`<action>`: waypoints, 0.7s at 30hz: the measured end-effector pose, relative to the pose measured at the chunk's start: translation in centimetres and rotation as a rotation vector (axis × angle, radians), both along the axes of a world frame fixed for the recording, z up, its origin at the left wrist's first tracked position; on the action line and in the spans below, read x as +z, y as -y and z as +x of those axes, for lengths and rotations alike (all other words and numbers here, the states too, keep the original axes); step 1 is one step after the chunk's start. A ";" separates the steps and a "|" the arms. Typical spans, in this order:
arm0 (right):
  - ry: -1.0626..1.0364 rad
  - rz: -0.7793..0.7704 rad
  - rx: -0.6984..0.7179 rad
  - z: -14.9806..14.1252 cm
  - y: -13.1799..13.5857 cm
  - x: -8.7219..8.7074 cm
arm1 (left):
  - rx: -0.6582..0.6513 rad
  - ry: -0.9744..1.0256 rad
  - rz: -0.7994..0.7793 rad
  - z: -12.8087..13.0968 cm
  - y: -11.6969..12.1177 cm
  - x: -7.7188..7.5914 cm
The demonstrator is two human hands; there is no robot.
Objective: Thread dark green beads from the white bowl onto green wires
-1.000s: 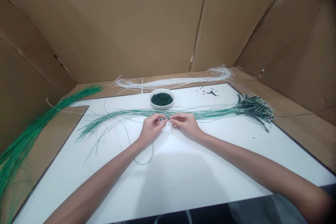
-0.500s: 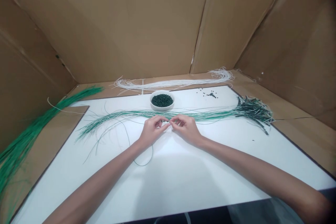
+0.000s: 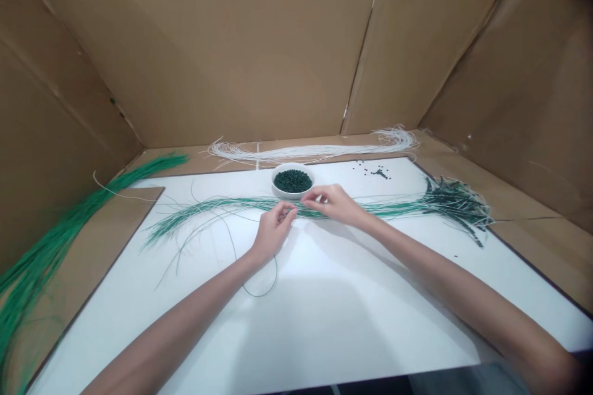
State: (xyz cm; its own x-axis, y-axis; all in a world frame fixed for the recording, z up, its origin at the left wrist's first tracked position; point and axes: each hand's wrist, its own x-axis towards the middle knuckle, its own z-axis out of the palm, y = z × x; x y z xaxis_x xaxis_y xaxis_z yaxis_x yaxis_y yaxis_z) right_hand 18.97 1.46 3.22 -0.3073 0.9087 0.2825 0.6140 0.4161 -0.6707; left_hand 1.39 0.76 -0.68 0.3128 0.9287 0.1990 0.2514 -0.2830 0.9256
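- Just short of a white bowl (image 3: pixel 287 195), your right hand (image 3: pixel 341 205) hovers above the desk (image 3: pixel 324 302), its fingertips drawn close together; whether they pinch anything is too small to tell.
- Your left hand (image 3: pixel 272 233) works beside it, toward the middle of the desk, thumb and forefinger curled toward each other; what lies between them cannot be made out.
- A thin green strand (image 3: pixel 260 296) shows in a loose loop below your left wrist, its curve turned toward the desk's near edge.
- Behind both your hands, a bundle of green and white strands (image 3: pixel 398 207) stretches across the desk, its tips fanning out toward the left edge and its dark, thickened ends (image 3: pixel 456 200) massed at the right edge.
- Dark green beads (image 3: pixel 293 181) fill the bowl, which stands upright near the middle of the far edge.
- Loose beads (image 3: pixel 380 173) lie scattered near the far right corner.
- Past the far edge rests a white strand bundle (image 3: pixel 306 151); past the left edge, a bright green bundle (image 3: pixel 69 229).
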 end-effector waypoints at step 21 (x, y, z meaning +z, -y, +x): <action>0.608 -0.008 0.082 -1.2 -8.6 2.6 | 0.062 -0.028 0.009 -0.1 0.0 0.2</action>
